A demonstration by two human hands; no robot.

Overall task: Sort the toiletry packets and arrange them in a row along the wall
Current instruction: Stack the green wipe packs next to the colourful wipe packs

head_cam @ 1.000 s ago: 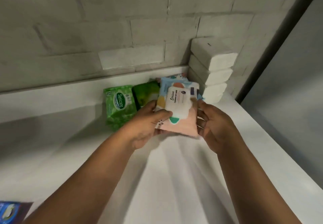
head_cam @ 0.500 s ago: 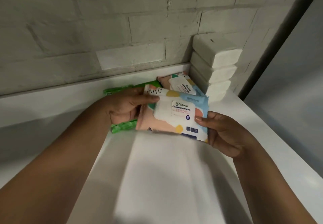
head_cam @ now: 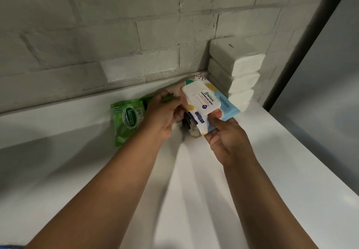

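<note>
Roughly halfway: stacked white tissue packs [head_cam: 240,77] sat in the table's back corner, while the pastel-patterned wet-wipes packet [head_cam: 208,103] was pinched in the right hand [head_cam: 225,142], and a green packet edge [head_cam: 167,99] was gripped by the left hand [head_cam: 163,114] beside the green Sanicare pack [head_cam: 127,121], nothing rowed yet.

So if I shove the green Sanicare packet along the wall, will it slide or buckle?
The green Sanicare packet looks soft and crinkled, so it will probably buckle before sliding. It looks thin, likely light. The left hand overlaps its right edge, so that may catch.

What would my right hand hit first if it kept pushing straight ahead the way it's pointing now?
Your right hand grips the colourful wet wipes pack and points up toward the corner. Going straight on, the pack would probably meet the stack of white packs first, then the brick wall; depth is hard to judge.
</note>
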